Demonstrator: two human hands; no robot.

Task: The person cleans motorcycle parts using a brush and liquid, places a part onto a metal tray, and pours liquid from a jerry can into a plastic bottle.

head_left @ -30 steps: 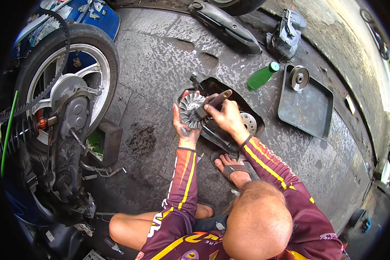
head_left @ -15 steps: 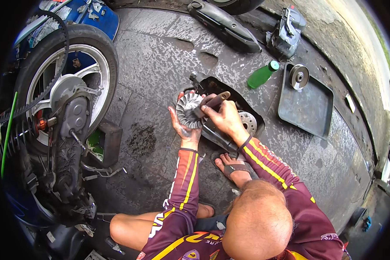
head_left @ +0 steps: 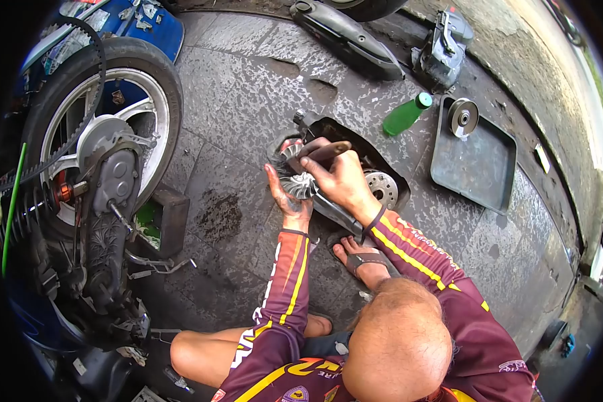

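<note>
My left hand (head_left: pixel 289 201) holds a finned metal disc (head_left: pixel 299 185) from its left and lower side, over a black casing (head_left: pixel 335 213) on the ground. A brush with a brown handle (head_left: pixel 328 151) is gripped in my right hand (head_left: pixel 342 177), its head against the disc's face. The brush and the right hand's fingers hide the middle of the disc. Just right of my right hand, a round metal plate with holes (head_left: pixel 382 189) lies in the casing.
A green bottle (head_left: pixel 403 118) stands near a grey tray (head_left: pixel 472 181), which holds a metal pulley (head_left: pixel 463 118). Black covers (head_left: pixel 347 39) lie beyond. On the left are a wheel (head_left: pixel 161 100) and an engine part (head_left: pixel 117 177). A sandalled foot (head_left: pixel 365 262) is below the casing.
The brush has moved left and slightly up across the disc with my right hand. The disc looks more tilted and more covered than before.
</note>
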